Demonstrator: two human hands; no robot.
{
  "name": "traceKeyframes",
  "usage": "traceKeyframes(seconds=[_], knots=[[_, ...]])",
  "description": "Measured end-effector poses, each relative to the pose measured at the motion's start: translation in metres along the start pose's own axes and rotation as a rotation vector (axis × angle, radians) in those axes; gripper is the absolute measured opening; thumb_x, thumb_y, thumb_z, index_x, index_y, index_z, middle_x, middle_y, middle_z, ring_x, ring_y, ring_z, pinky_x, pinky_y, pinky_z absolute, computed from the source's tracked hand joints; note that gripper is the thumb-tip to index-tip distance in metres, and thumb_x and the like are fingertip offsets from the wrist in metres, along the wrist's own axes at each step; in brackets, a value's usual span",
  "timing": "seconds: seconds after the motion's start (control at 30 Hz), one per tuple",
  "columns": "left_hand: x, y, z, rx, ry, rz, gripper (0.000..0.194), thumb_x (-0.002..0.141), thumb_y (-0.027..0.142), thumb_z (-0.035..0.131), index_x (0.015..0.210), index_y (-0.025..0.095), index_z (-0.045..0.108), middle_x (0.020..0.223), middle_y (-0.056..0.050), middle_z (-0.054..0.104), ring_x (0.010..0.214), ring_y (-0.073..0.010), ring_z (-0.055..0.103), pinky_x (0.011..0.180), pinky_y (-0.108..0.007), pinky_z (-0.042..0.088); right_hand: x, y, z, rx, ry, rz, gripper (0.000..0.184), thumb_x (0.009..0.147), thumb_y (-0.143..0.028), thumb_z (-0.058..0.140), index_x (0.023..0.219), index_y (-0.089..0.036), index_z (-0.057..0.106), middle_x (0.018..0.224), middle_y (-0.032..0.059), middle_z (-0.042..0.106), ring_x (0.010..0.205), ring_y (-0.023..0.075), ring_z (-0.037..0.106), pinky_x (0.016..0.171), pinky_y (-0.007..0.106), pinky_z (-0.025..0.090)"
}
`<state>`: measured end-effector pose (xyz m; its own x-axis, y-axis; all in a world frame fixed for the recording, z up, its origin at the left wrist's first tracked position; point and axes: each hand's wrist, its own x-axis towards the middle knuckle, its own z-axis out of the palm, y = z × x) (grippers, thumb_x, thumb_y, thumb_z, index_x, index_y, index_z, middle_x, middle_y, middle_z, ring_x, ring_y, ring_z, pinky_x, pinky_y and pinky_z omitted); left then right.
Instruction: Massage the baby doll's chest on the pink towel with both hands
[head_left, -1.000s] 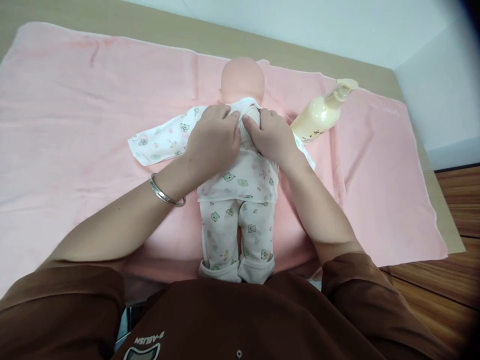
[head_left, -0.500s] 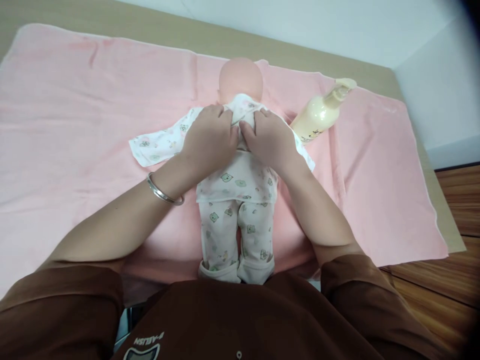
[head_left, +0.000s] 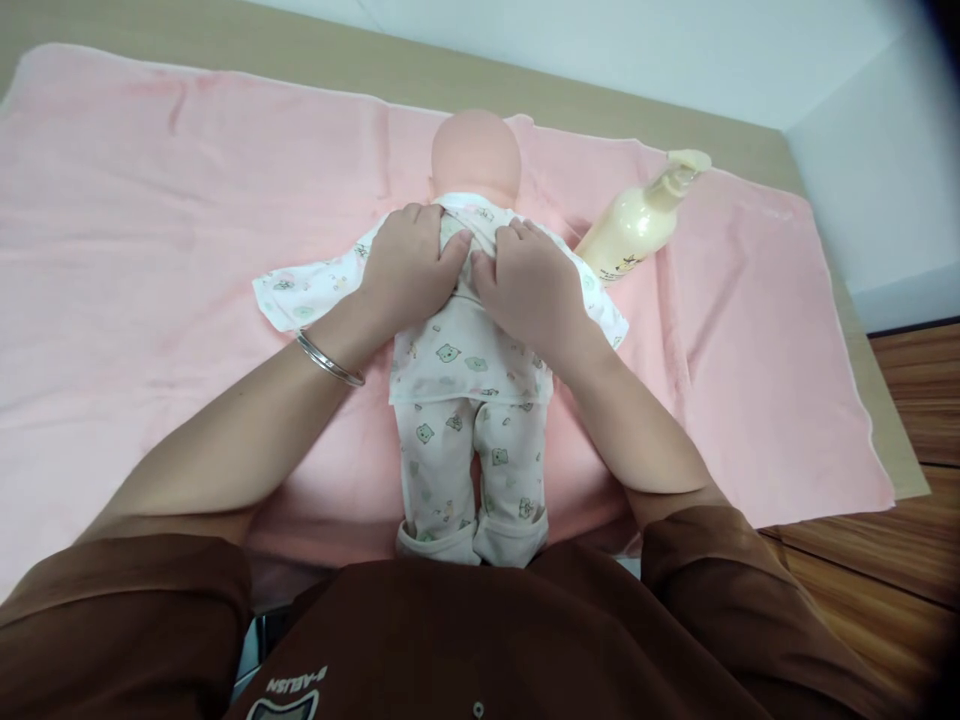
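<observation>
A baby doll (head_left: 475, 155) lies face down, its bald head away from me. It wears a white printed shirt (head_left: 480, 370) and matching trousers (head_left: 435, 470). On the left side of its upper back rests my left hand (head_left: 412, 262), palm down, thumb spread from the fingers. My right hand (head_left: 529, 285) lies likewise on the right side, its fingers a little bent. Both thumbs point inward, close together over the spine, and the shirt is creased between them. The palms hide much of the upper back. A silver bangle (head_left: 328, 360) circles my left wrist.
A pink towel (head_left: 150, 220) covers most of the wooden table (head_left: 585, 105). Right of the doll, a cream pump bottle (head_left: 634, 235) lies tilted beside its right sleeve (head_left: 606, 310). A white wall (head_left: 712, 50) stands behind the table, and wood-patterned flooring (head_left: 862, 570) shows at lower right.
Both hands have shifted slightly on the doll's back, the thumbs moving a little left and the right hand slightly lower. The doll's head and collar have moved a bit left; shirt creases differ.
</observation>
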<state>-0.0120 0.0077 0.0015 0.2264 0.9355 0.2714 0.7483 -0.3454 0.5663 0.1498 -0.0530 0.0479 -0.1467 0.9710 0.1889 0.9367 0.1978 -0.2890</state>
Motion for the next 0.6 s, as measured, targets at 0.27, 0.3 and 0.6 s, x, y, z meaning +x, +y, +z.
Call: traceKeyframes(seconds=[0.27, 0.3, 0.6], knots=[[-0.002, 0.0, 0.01, -0.01, 0.099, -0.083, 0.054, 0.101, 0.071, 0.042, 0.119, 0.025, 0.063, 0.122, -0.011, 0.066, 0.123, -0.0349, 0.053, 0.113, -0.057, 0.039, 0.027, 0.023, 0.008, 0.082, -0.087, 0.135, 0.049, 0.105, -0.058, 0.044, 0.12, -0.013, 0.059, 0.122, 0.0159, 0.066, 0.125, 0.0344, 0.061, 0.11, 0.055, 0.053], [-0.003, 0.004, 0.007, 0.028, 0.08, -0.097, 0.042, 0.102, 0.06, 0.047, 0.118, 0.024, 0.062, 0.123, -0.012, 0.065, 0.123, -0.0354, 0.053, 0.112, -0.057, 0.04, 0.027, 0.024, 0.008, 0.082, -0.089, 0.122, 0.049, 0.106, -0.058, 0.044, 0.121, -0.013, 0.058, 0.123, 0.0157, 0.065, 0.126, 0.0346, 0.061, 0.111, 0.055, 0.053], [-0.006, 0.009, -0.002, 0.045, 0.004, -0.133, 0.039, 0.104, 0.06, 0.045, 0.121, 0.027, 0.058, 0.124, -0.01, 0.062, 0.126, -0.0341, 0.05, 0.111, -0.05, 0.034, 0.029, 0.025, 0.009, 0.041, -0.105, 0.1, 0.052, 0.107, -0.059, 0.041, 0.124, -0.011, 0.054, 0.128, 0.017, 0.061, 0.131, 0.0374, 0.058, 0.116, 0.06, 0.046]])
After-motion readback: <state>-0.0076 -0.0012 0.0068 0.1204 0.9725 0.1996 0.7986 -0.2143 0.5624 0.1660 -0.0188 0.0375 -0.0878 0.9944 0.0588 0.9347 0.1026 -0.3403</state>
